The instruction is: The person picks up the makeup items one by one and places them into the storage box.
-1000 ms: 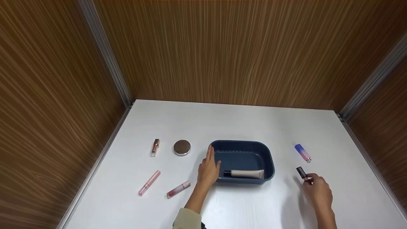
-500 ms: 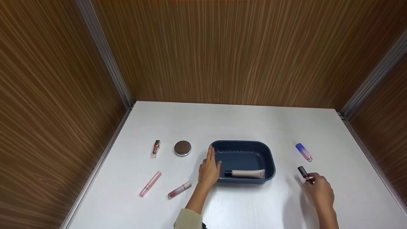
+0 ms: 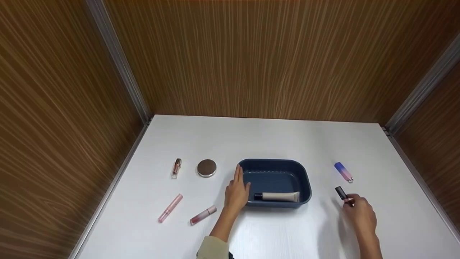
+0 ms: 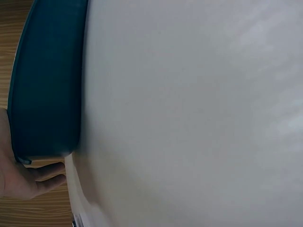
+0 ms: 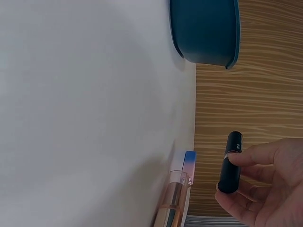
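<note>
In the head view my left hand [image 3: 236, 194] rests against the left side of a dark blue rectangular container [image 3: 271, 205], its fingers straight along the wall. The left wrist view shows straight fingers [image 4: 49, 177] at the container's corner. Inside the container, a beige squeeze tube [image 3: 280, 196] with a black cap lies along the near wall. My right hand [image 3: 360, 216] pinches a black lipstick [image 5: 230, 163] between thumb and fingers, raised off the white table to the container's right. Beyond that hand lies a blue-to-pink lipstick [image 3: 343, 172].
Left of the container lie a round brown compact [image 3: 206, 168], a rose-gold lipstick [image 3: 176, 168], a pink tube [image 3: 170, 208] and a red-to-pink lip gloss [image 3: 203, 215]. A rose-gold tube [image 5: 170, 205] shows in the right wrist view. Wood-grain panels [image 3: 266, 61] enclose the white table [image 3: 266, 138].
</note>
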